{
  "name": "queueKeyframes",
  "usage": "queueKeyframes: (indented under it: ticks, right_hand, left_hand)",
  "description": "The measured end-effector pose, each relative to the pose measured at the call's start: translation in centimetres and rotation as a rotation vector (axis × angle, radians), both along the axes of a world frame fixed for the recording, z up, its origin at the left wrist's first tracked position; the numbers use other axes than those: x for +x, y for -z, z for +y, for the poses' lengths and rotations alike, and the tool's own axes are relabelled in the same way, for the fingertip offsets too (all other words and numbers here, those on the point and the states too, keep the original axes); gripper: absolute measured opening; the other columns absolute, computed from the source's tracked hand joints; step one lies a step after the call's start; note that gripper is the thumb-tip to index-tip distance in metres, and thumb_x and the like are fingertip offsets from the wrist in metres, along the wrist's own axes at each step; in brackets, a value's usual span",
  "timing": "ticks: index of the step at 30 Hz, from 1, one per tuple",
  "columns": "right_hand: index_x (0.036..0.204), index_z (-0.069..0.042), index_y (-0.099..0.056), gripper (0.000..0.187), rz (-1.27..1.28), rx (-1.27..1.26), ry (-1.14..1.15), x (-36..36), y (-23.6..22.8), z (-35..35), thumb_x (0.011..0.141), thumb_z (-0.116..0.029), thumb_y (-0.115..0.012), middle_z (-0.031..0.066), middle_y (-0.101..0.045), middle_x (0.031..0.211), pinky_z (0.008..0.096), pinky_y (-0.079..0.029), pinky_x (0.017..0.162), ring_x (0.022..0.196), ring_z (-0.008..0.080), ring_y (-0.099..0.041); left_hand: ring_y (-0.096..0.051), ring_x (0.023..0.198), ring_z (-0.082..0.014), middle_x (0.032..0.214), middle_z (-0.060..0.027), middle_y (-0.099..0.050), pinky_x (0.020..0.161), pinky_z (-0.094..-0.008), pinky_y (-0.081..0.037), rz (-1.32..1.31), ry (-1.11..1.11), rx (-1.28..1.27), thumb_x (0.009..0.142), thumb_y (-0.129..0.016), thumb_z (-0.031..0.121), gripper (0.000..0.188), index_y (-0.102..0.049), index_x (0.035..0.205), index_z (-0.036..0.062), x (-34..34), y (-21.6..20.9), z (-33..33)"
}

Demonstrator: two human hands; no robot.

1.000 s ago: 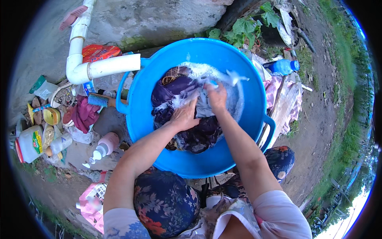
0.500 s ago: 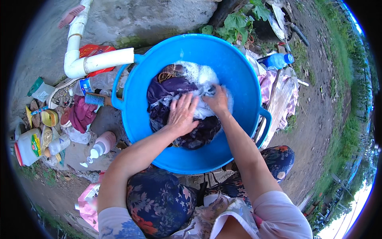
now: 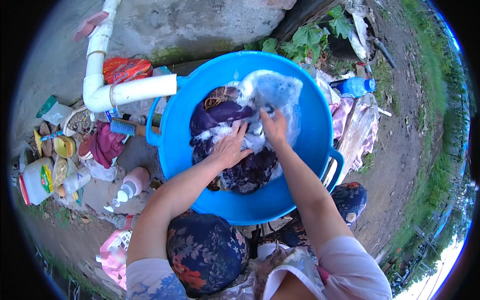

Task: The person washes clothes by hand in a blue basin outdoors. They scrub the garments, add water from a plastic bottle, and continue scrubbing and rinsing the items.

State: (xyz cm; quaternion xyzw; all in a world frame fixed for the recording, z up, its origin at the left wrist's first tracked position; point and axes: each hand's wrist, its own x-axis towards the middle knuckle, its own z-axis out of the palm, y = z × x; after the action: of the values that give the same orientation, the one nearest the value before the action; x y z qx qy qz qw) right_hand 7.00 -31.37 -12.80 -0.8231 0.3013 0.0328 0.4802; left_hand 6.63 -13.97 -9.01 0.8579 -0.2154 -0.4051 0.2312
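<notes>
A big blue tub [image 3: 312, 175] with side handles stands in front of me, holding wet laundry and suds. Dark purple clothes [image 3: 250, 172] fill its left and lower part. Against them lies a bunched whitish cloth [image 3: 256, 141], between my two hands. My left hand [image 3: 230, 149] rests on the laundry with fingers stretched and thumb apart, its fingertips at the cloth's left side. Curled fingers of my right hand [image 3: 274, 129] grip the cloth's right side; some fingertips are hidden. White foam [image 3: 287, 90] floats beyond the right hand.
A white pipe [image 3: 142, 87] ends at the tub's upper left rim. Left of the tub are a blue-bristled brush [image 3: 122, 127], a pink pump bottle [image 3: 132, 185] and a white jug [image 3: 37, 180]. A blue-capped bottle [image 3: 355, 86] lies at the right on pink cloth.
The whitish cloth is now bunched tighter between my hands. My left hand has turned in toward it from lying flat. Foam has spread farther up and right in the tub.
</notes>
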Motion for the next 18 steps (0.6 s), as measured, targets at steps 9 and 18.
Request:
queueKeyframes:
  ticks: [9, 18]
  right_hand:
    - [0.099, -0.008, -0.062, 0.033, 0.366, -0.226, -0.333, -1.3, -3.9, 6.3, 0.082, -0.037, -0.067, 0.0203, -0.063, 0.109, 0.0397, -0.048, 0.084, 0.101, 0.0325, -0.061]
    - [0.080, -0.010, -0.063, 0.028, -0.190, -0.094, -0.236, -7.7, -2.1, 5.0, 0.076, -0.036, -0.070, 0.0214, -0.053, 0.127, 0.0503, -0.031, 0.104, 0.125, 0.0418, -0.041]
  left_hand:
    - [-0.026, 0.138, -0.0347, 0.152, -0.0155, -0.020, 0.112, -0.0443, -0.026, 0.184, -0.128, 0.054, 0.089, -0.053, 0.030, 0.076, -0.011, 0.149, 0.0087, -0.2, 2.1, 0.0]
    - [-0.053, 0.109, -0.0453, 0.142, -0.0288, -0.029, 0.091, -0.0495, -0.044, -0.045, -0.007, -0.041, 0.086, -0.054, 0.019, 0.073, -0.014, 0.146, 0.0097, -1.0, 2.8, 1.2]
